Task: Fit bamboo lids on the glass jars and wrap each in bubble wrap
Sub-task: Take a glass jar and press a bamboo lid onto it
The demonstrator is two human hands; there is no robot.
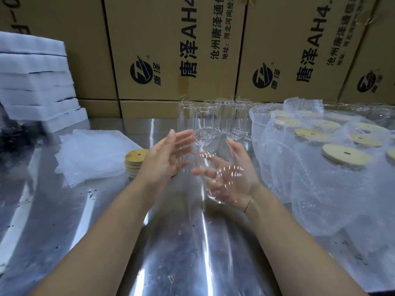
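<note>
Above the middle of the counter [181,242] I held one glass jar [205,150] between my two hands, tilted, with its thick base turned away from me and no lid on it. My left hand [164,159] was opened flat, fingers straight and together, laid along the jar's left side; blur kept me from telling how firmly it touched. My right hand [233,178] lay under and behind the jar, palm up, its thumb up the right side and its fingers loosely bent round the glass, so the jar rested in it.

Just left of my left hand stood one stack of bamboo lids [135,160], about five high, and beside that, toward the left edge, one pile of bubble wrap sheets [89,154]. Along the back edge stood a cluster of empty jars [213,116], roughly six; the overlapping glass hid the exact number. At the right edge were wrapped jars [316,146], at least seven showing lids. About six white foam slabs [36,82] were stacked at the back left corner, with cardboard boxes [171,50] behind.
</note>
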